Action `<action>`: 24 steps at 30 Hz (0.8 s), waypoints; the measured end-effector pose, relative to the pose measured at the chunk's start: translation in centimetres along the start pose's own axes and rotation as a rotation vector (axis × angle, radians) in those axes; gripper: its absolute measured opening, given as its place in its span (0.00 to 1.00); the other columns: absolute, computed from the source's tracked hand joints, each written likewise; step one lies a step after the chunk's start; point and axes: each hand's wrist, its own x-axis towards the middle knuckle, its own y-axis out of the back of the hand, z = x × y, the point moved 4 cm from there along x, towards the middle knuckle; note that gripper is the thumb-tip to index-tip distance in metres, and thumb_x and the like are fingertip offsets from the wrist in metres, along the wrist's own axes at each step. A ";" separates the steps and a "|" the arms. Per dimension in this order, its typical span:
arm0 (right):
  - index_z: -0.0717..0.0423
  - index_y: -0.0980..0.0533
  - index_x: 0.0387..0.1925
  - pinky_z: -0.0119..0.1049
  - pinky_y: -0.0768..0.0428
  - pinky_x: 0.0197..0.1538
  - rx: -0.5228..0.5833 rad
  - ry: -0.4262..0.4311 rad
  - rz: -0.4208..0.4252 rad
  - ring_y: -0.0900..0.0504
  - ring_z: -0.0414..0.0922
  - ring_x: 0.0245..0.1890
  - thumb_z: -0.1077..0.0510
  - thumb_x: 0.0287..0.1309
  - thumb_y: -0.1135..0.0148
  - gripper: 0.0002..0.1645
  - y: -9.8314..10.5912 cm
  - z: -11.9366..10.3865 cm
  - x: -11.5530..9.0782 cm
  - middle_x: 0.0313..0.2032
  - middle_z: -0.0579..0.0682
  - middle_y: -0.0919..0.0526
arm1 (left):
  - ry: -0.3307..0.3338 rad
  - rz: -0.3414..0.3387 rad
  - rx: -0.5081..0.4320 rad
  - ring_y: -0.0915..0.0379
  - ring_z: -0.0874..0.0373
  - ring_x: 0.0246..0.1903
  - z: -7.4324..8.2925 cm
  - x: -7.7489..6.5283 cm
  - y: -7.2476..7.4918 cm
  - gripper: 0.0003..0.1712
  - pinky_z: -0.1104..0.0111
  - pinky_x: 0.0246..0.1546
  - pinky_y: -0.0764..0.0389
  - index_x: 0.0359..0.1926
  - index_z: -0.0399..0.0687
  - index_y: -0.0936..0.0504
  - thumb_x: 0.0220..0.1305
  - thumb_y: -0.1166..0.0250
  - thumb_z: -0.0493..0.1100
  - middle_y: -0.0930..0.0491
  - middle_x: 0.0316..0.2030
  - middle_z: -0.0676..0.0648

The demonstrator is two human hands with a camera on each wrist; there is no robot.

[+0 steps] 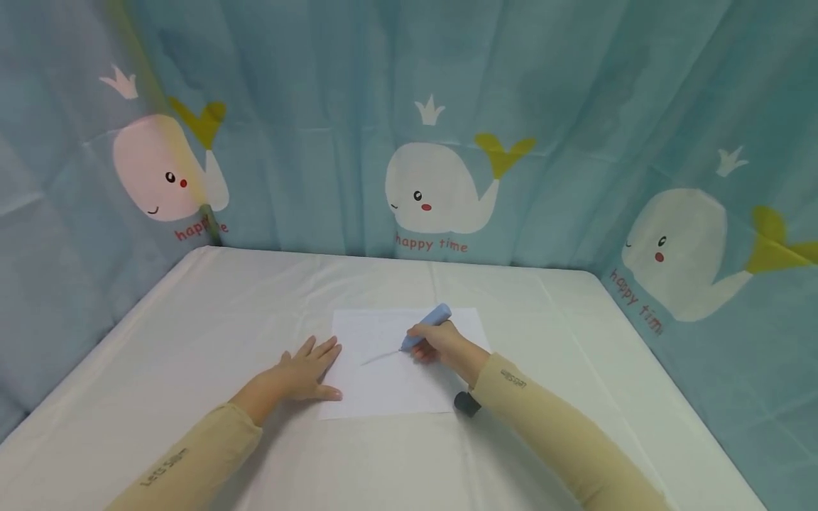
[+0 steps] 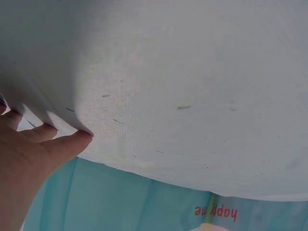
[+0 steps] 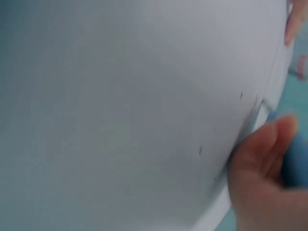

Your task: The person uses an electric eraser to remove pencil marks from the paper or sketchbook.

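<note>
A white sheet of paper [image 1: 383,390] lies on the white-covered table. My right hand [image 1: 437,342] grips a light blue marker [image 1: 432,317], tilted with its tip down at the paper. From the tip a thin, pale line [image 1: 380,358] runs left and slightly toward me. In the right wrist view, thumb and fingers close around the marker's blue barrel [image 3: 296,163]. My left hand [image 1: 307,372] rests flat with fingers spread; its fingertips and thumb reach the sheet's left edge. The left wrist view catches the fingers [image 2: 67,144] of that hand against the white surface.
A small dark object [image 1: 467,403] shows beneath the right wrist, by the sheet's near right corner. Around the table [image 1: 192,319] hang blue-green curtains [image 1: 287,184] with whale prints, close along its back and sides.
</note>
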 end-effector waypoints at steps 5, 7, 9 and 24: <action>0.68 0.25 0.41 0.29 0.23 0.25 -0.006 -0.002 -0.006 0.23 0.39 0.16 0.60 0.57 0.36 0.15 -0.1 0.0 0.0 0.19 0.51 0.21 | -0.001 0.000 -0.001 0.67 0.27 0.70 -0.2 0.2 -0.2 0.55 0.25 0.57 0.58 0.73 0.34 0.46 0.57 0.34 0.63 0.54 0.74 0.35; 0.68 0.25 0.41 0.29 0.23 0.25 -0.015 -0.001 -0.019 0.23 0.39 0.16 0.60 0.57 0.36 0.15 -0.1 0.0 0.0 0.19 0.51 0.21 | -0.004 0.000 -0.003 0.67 0.27 0.70 -0.3 0.3 -0.3 0.55 0.25 0.57 0.58 0.73 0.33 0.46 0.57 0.34 0.63 0.54 0.74 0.35; 0.68 0.25 0.41 0.29 0.23 0.25 -0.021 0.000 -0.027 0.23 0.40 0.16 0.60 0.57 0.36 0.15 -0.1 0.1 0.0 0.19 0.52 0.20 | -0.002 0.001 -0.001 0.67 0.28 0.70 -0.4 0.4 -0.4 0.56 0.25 0.57 0.58 0.73 0.34 0.46 0.57 0.34 0.64 0.54 0.74 0.35; 0.70 0.25 0.40 0.28 0.23 0.22 0.085 0.025 -0.018 0.23 0.40 0.15 0.63 0.55 0.39 0.13 -0.1 -0.6 -0.1 0.19 0.53 0.21 | 0.000 -0.002 -0.004 0.67 0.28 0.70 -0.3 0.0 -0.3 0.56 0.26 0.57 0.58 0.73 0.34 0.46 0.57 0.34 0.63 0.55 0.74 0.35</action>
